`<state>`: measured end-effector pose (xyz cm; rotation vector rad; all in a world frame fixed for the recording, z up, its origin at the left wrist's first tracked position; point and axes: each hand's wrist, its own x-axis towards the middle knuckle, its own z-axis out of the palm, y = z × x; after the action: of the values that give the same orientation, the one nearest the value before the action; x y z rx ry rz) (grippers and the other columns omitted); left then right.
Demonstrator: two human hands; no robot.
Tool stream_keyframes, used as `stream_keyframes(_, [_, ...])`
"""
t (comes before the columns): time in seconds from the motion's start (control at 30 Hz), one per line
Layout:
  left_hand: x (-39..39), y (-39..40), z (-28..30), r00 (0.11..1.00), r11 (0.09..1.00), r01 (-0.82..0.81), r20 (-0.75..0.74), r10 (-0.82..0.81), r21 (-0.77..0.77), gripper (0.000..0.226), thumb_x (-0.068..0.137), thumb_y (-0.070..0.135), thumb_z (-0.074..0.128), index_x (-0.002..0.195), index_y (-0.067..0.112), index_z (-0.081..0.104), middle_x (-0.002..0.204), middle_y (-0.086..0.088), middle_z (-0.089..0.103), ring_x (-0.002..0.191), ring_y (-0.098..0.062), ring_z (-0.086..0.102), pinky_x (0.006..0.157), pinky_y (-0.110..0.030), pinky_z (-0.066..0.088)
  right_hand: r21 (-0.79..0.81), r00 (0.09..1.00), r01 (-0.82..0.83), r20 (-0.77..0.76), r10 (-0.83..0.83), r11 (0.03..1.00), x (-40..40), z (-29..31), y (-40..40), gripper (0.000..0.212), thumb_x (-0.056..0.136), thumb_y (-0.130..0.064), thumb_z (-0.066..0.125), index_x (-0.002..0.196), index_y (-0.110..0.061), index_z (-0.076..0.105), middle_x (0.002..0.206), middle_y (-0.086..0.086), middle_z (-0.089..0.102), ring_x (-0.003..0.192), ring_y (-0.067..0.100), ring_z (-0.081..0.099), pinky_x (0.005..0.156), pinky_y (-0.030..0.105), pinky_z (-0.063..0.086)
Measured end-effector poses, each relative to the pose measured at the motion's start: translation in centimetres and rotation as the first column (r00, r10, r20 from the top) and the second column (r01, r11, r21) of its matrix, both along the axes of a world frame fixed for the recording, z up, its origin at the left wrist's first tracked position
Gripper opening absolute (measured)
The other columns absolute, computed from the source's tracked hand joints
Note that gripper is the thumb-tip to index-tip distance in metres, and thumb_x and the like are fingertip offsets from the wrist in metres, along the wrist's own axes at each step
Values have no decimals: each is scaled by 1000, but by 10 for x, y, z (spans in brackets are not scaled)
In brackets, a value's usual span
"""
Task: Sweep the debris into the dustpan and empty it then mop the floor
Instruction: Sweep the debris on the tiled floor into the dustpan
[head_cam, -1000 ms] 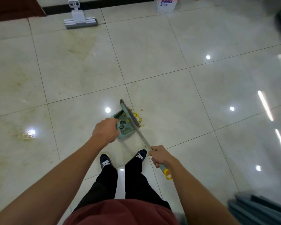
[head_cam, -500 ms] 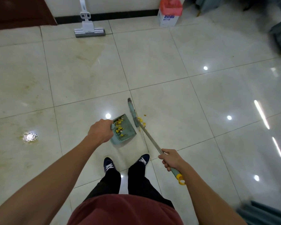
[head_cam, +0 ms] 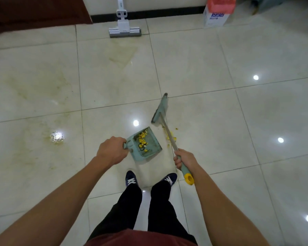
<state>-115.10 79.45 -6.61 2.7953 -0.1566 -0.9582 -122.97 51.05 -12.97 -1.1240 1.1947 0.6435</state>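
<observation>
A teal dustpan point(head_cam: 152, 149) lies on the tiled floor just ahead of my feet, with yellow debris point(head_cam: 142, 141) inside it. My left hand point(head_cam: 112, 152) grips its handle. My right hand point(head_cam: 183, 160) grips the broom point(head_cam: 160, 113) by its teal handle with a yellow end cap. The broom head is out past the dustpan's right side. More yellow scraps point(head_cam: 172, 137) lie on the floor under the broom's shaft, right of the dustpan. A white sponge mop point(head_cam: 124, 31) stands against the far wall.
A white box with a red bag point(head_cam: 216, 14) stands at the far right by the wall. Yellowish stains point(head_cam: 43, 86) and a wet patch point(head_cam: 57, 137) mark the tiles on the left. A dark doormat point(head_cam: 34, 11) lies at the far left. My shoes point(head_cam: 131, 178) are just behind the dustpan.
The broom head has moved away from the dustpan, forward and to the right. Debris that was at the pan's lip is now inside it. The view has tilted up toward the wall.
</observation>
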Motion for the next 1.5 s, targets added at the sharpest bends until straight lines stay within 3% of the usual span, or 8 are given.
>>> stream_keyframes(0.2, [-5,0,-11,1000,1000,5,28,-4,-20,23,93,40,53,102,28,71,79,0,66,71,-24,63,63,-31,52,82,1000,-8,-22,10,997,29,-16,18,11,104,-8,44,97,-6,51,79,16,55,45,14,40,34,16,34])
stream_keyframes(0.6, [17,-45,-7,983,987,158,100,-157,-7,29,89,44,57,109,30,72,92,-5,71,81,-29,67,71,-35,56,12,965,194,-185,-188,981,-71,-6,-2,17,100,-7,47,83,-5,49,69,11,49,42,13,37,35,17,33])
stream_keyframes(0.87, [15,-61,2,956,961,275,106,-274,5,26,91,45,58,103,27,72,86,-1,70,74,-24,65,62,-30,48,-20,949,295,-107,-295,955,-94,15,-15,8,95,-2,49,89,-3,53,71,14,50,36,13,37,35,17,30])
stream_keyframes(1.07, [13,-65,2,955,960,279,93,-280,25,24,91,41,58,104,26,72,86,-2,69,72,-24,62,62,-29,46,-271,1000,-25,-17,21,962,-111,22,-35,22,96,-19,54,104,-2,67,69,10,49,46,20,40,42,24,35])
stream_keyframes(1.23, [10,-62,-5,962,965,258,75,-261,49,23,92,37,56,106,28,72,84,-1,67,70,-23,59,61,-29,45,-531,858,-485,-134,497,694,-101,8,-50,28,101,-20,43,114,-1,59,98,19,65,71,31,60,58,44,59])
stream_keyframes(1.3, [8,-64,-9,962,964,261,70,-264,56,23,92,36,55,106,28,71,85,-1,67,74,-25,63,63,-30,47,-553,771,-601,-211,600,577,-98,-2,-55,33,103,-19,41,128,-2,54,119,19,62,93,33,61,72,39,54])
stream_keyframes(1.37, [7,-66,-13,960,962,265,78,-270,68,23,93,34,54,108,27,70,90,-3,69,80,-26,66,65,-30,49,-535,703,-677,-267,659,506,-95,-14,-57,29,103,-19,39,122,-3,55,118,18,62,87,29,56,70,33,46])
stream_keyframes(1.5, [3,-73,-19,952,956,285,99,-291,73,23,94,33,54,108,25,70,92,-4,69,80,-26,66,64,-30,45,-411,717,-688,-265,644,598,-85,-24,-45,19,100,-16,40,100,-3,54,106,19,62,72,29,53,65,40,54])
